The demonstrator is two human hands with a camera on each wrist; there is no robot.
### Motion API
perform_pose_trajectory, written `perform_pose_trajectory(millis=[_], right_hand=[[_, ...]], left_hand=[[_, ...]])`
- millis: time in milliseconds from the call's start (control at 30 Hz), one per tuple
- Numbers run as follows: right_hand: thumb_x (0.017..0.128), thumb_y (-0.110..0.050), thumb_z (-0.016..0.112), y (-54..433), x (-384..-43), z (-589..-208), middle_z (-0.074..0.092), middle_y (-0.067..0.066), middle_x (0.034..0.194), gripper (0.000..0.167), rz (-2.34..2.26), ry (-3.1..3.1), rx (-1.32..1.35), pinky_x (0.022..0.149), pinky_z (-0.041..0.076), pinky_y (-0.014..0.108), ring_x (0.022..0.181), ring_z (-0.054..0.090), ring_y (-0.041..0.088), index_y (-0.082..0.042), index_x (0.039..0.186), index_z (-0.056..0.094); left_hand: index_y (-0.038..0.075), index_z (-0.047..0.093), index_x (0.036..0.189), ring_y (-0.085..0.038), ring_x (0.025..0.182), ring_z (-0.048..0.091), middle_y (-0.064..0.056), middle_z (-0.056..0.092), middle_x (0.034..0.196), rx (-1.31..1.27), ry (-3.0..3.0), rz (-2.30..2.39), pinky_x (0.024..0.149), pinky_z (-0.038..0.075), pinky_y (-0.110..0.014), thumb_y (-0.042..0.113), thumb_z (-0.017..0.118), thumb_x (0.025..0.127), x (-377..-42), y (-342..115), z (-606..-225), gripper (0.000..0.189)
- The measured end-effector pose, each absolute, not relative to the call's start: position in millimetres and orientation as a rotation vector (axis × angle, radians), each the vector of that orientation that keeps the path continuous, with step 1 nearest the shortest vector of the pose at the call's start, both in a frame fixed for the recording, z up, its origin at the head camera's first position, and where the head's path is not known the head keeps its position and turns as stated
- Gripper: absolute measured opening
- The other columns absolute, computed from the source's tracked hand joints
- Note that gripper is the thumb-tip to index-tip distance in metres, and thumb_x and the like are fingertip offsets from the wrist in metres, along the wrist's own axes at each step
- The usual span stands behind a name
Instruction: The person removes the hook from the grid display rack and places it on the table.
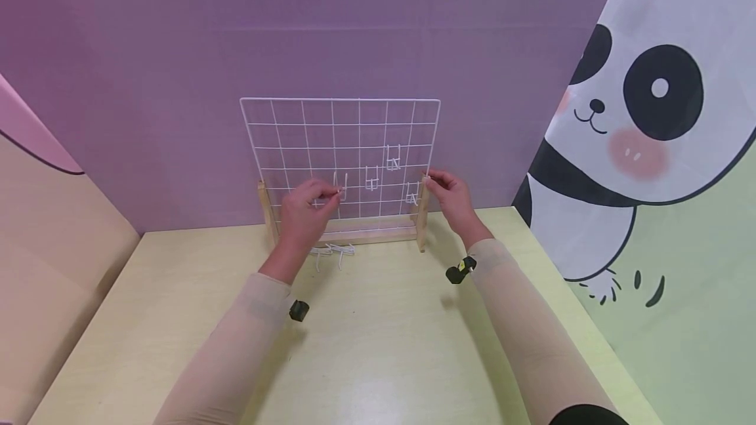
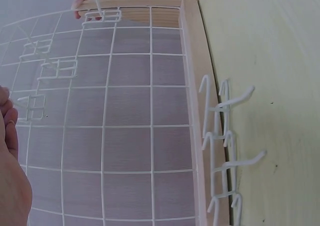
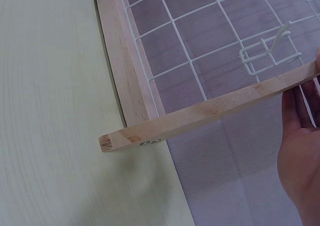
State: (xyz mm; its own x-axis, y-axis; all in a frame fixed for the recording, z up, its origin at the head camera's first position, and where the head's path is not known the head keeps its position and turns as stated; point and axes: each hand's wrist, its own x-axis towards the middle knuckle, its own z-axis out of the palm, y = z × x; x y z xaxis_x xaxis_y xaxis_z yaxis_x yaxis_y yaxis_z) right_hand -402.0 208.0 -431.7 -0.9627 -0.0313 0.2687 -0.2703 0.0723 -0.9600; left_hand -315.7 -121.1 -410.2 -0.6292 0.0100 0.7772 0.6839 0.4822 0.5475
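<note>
A white wire grid panel [image 1: 319,124] stands upright in a wooden stand [image 1: 378,236]. My left hand [image 1: 307,212] pinches a white wire hook [image 1: 345,187] against the grid, left of the other mounted hooks. In the left wrist view that same hook [image 2: 34,108] shows beside the fingertips. My right hand [image 1: 451,201] grips the upper end of the stand's right post [image 3: 215,107], with its fingers behind the wood. Three more hooks hang on the grid's right part: an upper hook [image 1: 393,161], a middle hook [image 1: 371,182] and a lower hook [image 3: 270,53] near the right post.
Loose white hooks [image 1: 341,250] lie on the pale wooden table [image 1: 378,340] at the foot of the stand, just right of my left wrist. A purple backdrop [image 1: 331,31] rises behind the grid. At the right is a panda-printed sheet [image 1: 590,228].
</note>
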Motion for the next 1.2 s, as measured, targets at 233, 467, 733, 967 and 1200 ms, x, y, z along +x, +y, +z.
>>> perform_pose_trajectory(millis=[233, 467, 733, 967, 1200], right_hand=[[0.11, -0.015, 0.072, 208, -403, -431, 0.075, 0.009, 0.131, 0.034, 2.0, -2.149, 0.305, 0.108, 0.053, 0.029, 0.115, 0.064, 0.014, 0.002, 0.139, 0.072], [0.11, -0.016, 0.072, 208, -402, -431, 0.075, 0.004, 0.128, 0.035, 2.0, -2.155, 0.292, 0.111, 0.052, 0.031, 0.117, 0.064, 0.014, 0.002, 0.14, 0.071], [0.11, -0.015, 0.072, 207, -400, -430, 0.075, 0.004, 0.127, 0.035, 2.007, -2.148, 0.295, 0.11, 0.053, 0.031, 0.116, 0.064, 0.014, 0.002, 0.14, 0.071], [0.11, -0.015, 0.072, 206, -401, -430, 0.076, 0.005, 0.128, 0.033, 1.995, -2.145, 0.302, 0.108, 0.053, 0.029, 0.116, 0.065, 0.014, 0.002, 0.138, 0.072], [0.11, -0.014, 0.072, 207, -401, -430, 0.076, 0.005, 0.127, 0.034, 2.002, -2.138, 0.305, 0.108, 0.053, 0.03, 0.116, 0.065, 0.014, 0.002, 0.139, 0.072]], left_hand=[[0.005, 0.084, 0.1, -0.023, 0.088, 0.072, -0.008, 0.08, 0.099, -0.552, -2.055, -1.157, 0.071, 0.053, -0.023, 0.001, 0.086, 0.095, -311, -121, -417, 0.007], [0.005, 0.083, 0.098, -0.023, 0.087, 0.072, -0.007, 0.08, 0.098, -0.566, -2.082, -1.135, 0.069, 0.055, -0.027, 0.001, 0.085, 0.094, -310, -122, -425, 0.006], [0.006, 0.085, 0.101, -0.021, 0.089, 0.073, -0.004, 0.078, 0.097, -0.587, -2.155, -1.101, 0.072, 0.061, -0.029, 0.002, 0.085, 0.096, -310, -121, -436, 0.006], [0.007, 0.085, 0.103, -0.023, 0.09, 0.075, -0.003, 0.077, 0.097, -0.639, -2.193, -1.032, 0.078, 0.065, -0.04, 0.004, 0.084, 0.097, -310, -118, -440, 0.007], [0.005, 0.085, 0.105, -0.023, 0.09, 0.074, -0.003, 0.078, 0.098, -0.682, -2.204, -1.01, 0.079, 0.065, -0.041, 0.003, 0.085, 0.096, -312, -114, -442, 0.009]])
